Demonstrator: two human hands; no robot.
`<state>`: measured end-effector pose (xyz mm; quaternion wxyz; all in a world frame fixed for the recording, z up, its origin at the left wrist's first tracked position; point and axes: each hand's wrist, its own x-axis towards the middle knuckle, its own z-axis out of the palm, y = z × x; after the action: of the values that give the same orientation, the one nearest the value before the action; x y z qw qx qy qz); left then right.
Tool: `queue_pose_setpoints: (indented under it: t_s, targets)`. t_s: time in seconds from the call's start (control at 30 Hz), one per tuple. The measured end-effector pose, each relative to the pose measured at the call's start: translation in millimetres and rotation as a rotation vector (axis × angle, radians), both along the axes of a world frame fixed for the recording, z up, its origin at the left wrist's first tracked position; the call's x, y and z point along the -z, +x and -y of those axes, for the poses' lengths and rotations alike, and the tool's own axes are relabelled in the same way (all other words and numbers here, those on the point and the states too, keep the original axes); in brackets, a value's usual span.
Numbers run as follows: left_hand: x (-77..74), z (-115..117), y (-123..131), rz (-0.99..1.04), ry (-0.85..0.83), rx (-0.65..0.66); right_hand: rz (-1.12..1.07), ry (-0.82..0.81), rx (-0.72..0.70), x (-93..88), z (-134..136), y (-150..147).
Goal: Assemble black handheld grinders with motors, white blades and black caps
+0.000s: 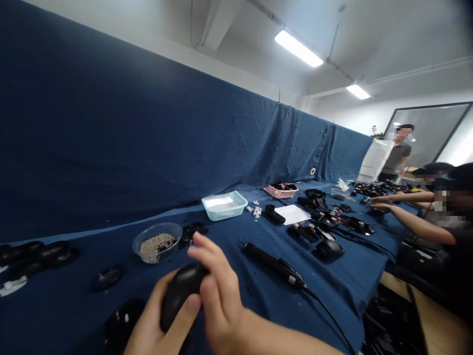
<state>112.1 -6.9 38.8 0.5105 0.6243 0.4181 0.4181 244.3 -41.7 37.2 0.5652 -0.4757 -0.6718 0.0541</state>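
Observation:
A smooth black rounded casing is in my left hand, whose thumb lies across its near side while the fingers wrap behind. At the casing's right end, my right hand grips with bent fingers and thumb; the upper fingers reach past its far edge. What lies under those fingers is hidden. Just beyond my hands stands a clear plastic bowl of small metal screws. A black electric screwdriver with a cord lies to the right. Left of my hands are a glossy black rounded part and a smaller black part.
Several black parts sit far left. Behind are a light-blue basket, a pink basket, white paper and black assemblies. At right, a co-worker's arms reach over the table. Another person stands behind.

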Motion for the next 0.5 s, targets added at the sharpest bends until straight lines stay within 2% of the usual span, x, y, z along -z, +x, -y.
queue_pose_setpoints:
  t_s: [0.07, 0.13, 0.2, 0.23, 0.27, 0.33, 0.43, 0.5]
  targets:
    - [-10.5, -1.8, 5.4, 0.009, -0.056, -0.043, -0.179, -0.128, 0.105, 4.7, -5.7, -4.1]
    - [-16.8, -3.6, 7.8, 0.050, -0.317, 0.005, -0.205, -0.167, 0.122, 5.9, -10.0, -1.1]
    - [-16.9, -3.3, 8.2, 0.081, -0.582, 0.102, -0.125, -0.098, 0.042, 4.1, -13.8, 6.8]
    - [-15.2, -2.1, 8.5, 0.088, -0.640, 0.133, -0.055, -0.031, -0.031, 2.9, -16.1, 10.3]
    - [-13.1, -0.5, 9.1, 0.092, -0.633, 0.136, -0.011, 0.030, -0.092, 2.0, -19.1, 12.4]
    - [-10.0, 1.9, 11.4, 0.118, -0.497, 0.103, -0.013, 0.111, -0.139, 1.7, -26.3, 10.6]
    - [-12.2, -1.8, 14.7, 0.154, -0.261, 0.079, -0.176, 0.116, -0.042, 2.9, -38.7, -1.8]
    - [-17.2, -8.0, 13.8, 0.199, -0.206, 0.084, -0.240, 0.096, -0.006, 1.8, -45.8, -9.6]
